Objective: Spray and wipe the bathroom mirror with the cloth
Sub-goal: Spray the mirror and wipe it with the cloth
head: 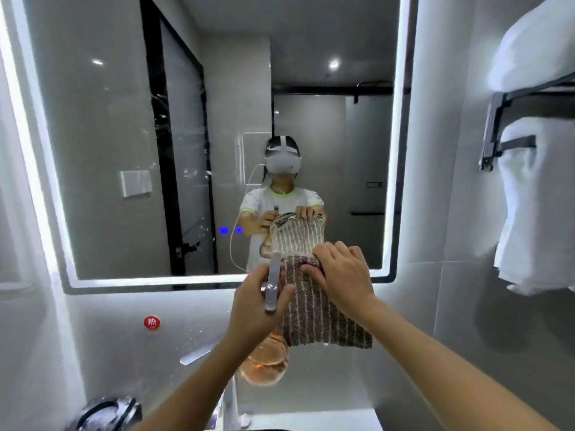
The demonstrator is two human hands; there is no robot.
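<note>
At bottom edge of mirror: right hand pressing striped cloth to glass, fingers clamped over top hem; left hand gripping spray bottle by trigger; wiping best in overlapping strokes; droplets showing left of centre.

In the mirror, the person wears a white short-sleeved shirt with green edges, a white headset and a thin white cable.
</note>
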